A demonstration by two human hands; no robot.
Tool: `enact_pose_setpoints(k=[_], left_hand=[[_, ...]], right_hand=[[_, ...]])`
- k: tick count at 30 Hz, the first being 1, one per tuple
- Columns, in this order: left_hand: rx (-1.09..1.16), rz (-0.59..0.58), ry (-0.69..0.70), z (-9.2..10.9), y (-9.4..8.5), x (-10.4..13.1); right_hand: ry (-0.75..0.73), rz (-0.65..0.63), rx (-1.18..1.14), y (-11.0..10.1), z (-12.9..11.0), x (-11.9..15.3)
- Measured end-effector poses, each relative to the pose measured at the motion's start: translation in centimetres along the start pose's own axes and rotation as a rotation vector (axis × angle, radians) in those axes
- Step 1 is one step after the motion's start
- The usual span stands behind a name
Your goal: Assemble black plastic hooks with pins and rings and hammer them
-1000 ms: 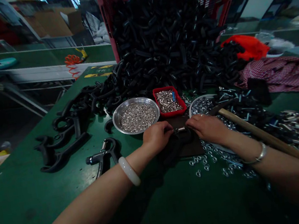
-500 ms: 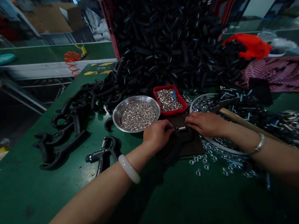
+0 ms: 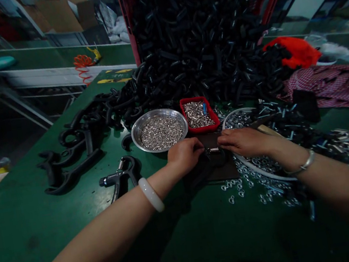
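Over a dark brown pad [image 3: 226, 170], my left hand [image 3: 185, 153] and my right hand [image 3: 240, 140] work at a black hand grip strengthener whose small metal spring [image 3: 214, 150] shows between my fingertips. The left fingers are closed on its left side, the right ones pinched at its right side. My hands cover most of the grip, and its dark handles blend into the pad. To the left lies a hand grip strengthener [image 3: 116, 178] with its spring and knob fitted.
Behind my hands stand a metal bowl of small silver parts [image 3: 180, 114] and a red tray of pins [image 3: 183, 102]. Black handles [image 3: 185, 68] heap up from a red crate [image 3: 127, 24]. At right are a white-rimmed basin [image 3: 252, 166], a wooden handle [image 3: 269, 131], loose eye bolts and a checked cloth [image 3: 331, 85].
The view has shifted slightly. Both hands stay at the spring, fingers still closed; my right hand sits slightly farther right. Nothing has been put down or picked up.
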State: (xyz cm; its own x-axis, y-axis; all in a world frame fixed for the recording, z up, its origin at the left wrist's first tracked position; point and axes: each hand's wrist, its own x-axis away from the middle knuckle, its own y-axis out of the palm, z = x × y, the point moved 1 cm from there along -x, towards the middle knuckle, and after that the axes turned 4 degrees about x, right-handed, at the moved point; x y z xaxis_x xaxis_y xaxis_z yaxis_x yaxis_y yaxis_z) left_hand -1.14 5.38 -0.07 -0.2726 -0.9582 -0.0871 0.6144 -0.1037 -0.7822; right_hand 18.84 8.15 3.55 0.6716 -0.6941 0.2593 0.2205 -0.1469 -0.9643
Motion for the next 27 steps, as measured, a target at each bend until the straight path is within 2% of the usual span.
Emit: enact_pose_setpoints(k=[9,14,19,23,25,27], left_hand=[[0.001,-0.015,-0.01,0.2,-0.2,0.0],[-0.001,-0.009,-0.006,0.2,-0.1,0.1],[0.017,0.008,0.003,0.0,0.0,0.1],[0.057,0.018,-0.009,-0.1,0.0,0.2],[0.138,0.039,-0.022,-0.1,0.0,0.1],[0.302,0.07,-0.047,0.1,0.0,0.0]], right_hand=[[-0.024,-0.041,0.027,-0.5,0.2,-0.6],[0.08,-0.108,0.079,-1.4,-0.5,-1.1],[0.156,-0.12,-0.111,-0.8,-0.3,-1.4],[0.298,-0.005,-0.167,0.3,0.3,-0.9],[0.359,0.122,-0.223,0.5,0.1,-0.3],[0.334,0.304,-0.366,0.4,-0.7,0.1]])
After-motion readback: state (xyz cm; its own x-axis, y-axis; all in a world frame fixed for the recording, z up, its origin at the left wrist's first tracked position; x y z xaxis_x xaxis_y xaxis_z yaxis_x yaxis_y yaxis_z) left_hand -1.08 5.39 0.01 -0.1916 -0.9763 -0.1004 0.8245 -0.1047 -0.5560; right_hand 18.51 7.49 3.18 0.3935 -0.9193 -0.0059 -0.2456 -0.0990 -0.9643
